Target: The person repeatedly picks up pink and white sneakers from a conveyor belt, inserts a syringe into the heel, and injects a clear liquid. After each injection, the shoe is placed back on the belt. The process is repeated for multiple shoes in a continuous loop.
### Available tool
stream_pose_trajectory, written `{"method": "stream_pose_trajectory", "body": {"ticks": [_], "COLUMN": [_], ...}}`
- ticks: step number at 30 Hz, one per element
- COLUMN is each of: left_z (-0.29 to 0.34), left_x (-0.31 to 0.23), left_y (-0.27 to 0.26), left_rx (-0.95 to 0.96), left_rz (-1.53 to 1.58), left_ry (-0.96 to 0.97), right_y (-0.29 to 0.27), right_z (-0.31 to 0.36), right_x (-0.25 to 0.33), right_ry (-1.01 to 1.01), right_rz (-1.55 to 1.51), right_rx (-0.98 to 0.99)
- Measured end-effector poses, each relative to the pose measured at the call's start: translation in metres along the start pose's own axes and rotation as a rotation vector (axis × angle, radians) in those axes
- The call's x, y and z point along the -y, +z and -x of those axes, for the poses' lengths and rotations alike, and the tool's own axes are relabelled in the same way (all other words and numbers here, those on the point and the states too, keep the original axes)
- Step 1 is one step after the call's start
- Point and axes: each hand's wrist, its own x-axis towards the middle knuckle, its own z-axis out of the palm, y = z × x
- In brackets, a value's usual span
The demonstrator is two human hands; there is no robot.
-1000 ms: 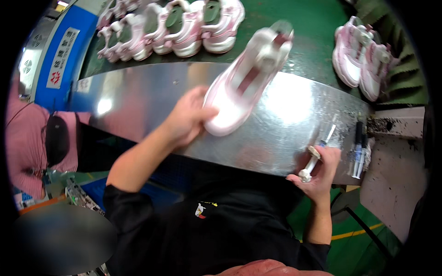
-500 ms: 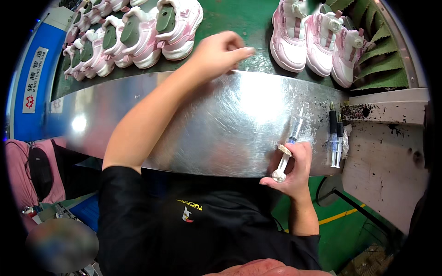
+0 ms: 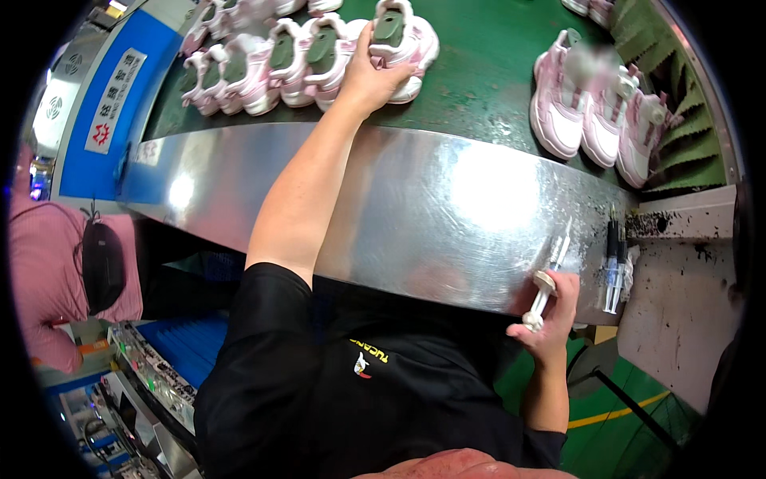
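My left hand [image 3: 369, 84] reaches over the metal ledge and grips a pink and white sneaker [image 3: 424, 49] at its heel, thumb along the side and fingers up by the collar. A dark green insert shows inside that shoe. Near the ledge's front edge, my right hand [image 3: 561, 313] is wrapped round a syringe [image 3: 540, 307] with a white plunger, its thin tip pointing away from me. Several more pink and white sneakers [image 3: 322, 64] stand in rows left of my left hand, heels toward me.
Other sneakers [image 3: 558, 120] stand toes toward me at the right, beside green flaps [image 3: 685, 144]. Two more syringes [image 3: 613, 267] lie on the metal ledge [image 3: 399, 215] at right, near a stained white panel [image 3: 678, 295]. A person in pink [image 3: 48, 263] is at the left.
My left hand, loosely curled above the ledge before, now has hold of a sneaker at the left group. My right hand still holds the syringe. The whole view has shifted.
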Motion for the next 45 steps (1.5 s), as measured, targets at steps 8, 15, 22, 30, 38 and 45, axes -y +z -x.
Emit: {"method": "stream_pose_trajectory", "body": {"ticks": [8,15,22,30,38,45], "left_z": [0.149,0.187,0.053,0.088,0.129,0.137], "left_x": [-0.041,-0.041,0.049,-0.041,-0.023,-0.022], "left_y": [-0.077,-0.099,-0.061,-0.033,-0.046,-0.051], "left_rx": [0.287,0.355,0.553,0.532,0.529,0.571], "left_rz": [0.478,0.639,0.141,0.876,1.424,1.323], "left_ry": [0.061,-0.212,-0.357,-0.321,-0.173,-0.082], "right_y": [-0.018,-0.035,-0.035,-0.029,0.009,0.034], "right_z": [0.039,0.053,0.05,0.029,-0.061,-0.096], "right_x": [0.005,0.018,0.035,0.064,0.102,0.121], "right_ry": [0.129,0.281,0.327,0.268,0.032,0.053], "right_rz": [-0.045,-0.066,-0.045,-0.42,-1.044,-1.282], "right_rx": [0.038,0.047,0.072,0.1,0.258,0.405]}}
